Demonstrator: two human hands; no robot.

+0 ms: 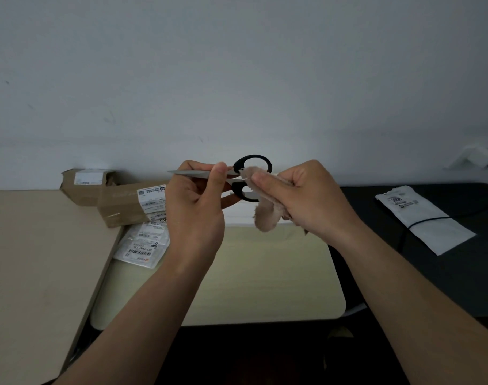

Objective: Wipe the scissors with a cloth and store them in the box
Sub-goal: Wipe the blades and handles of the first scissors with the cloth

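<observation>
Pinching the scissors [245, 176] by the blades with the left hand [195, 201], thumb on top, fingers curled beneath, tip pointing left and black handles right, all held in the air. Gripping a bunched beige cloth [265, 215] in the right hand [306, 198], pressing it against the scissors near the pivot, loose end hanging below. Below and left of the scissors, a cardboard box [126, 204]; lower left still, labelled bags [142, 243]; well right of the scissors, a white packet [423, 218]. Likely hazards: bare fingers sliding along the edge under a hard tug from the rubbing; cloth snagging at the pivot; blades swinging apart mid-wipe; box flaps open or sealed, cannot tell.
</observation>
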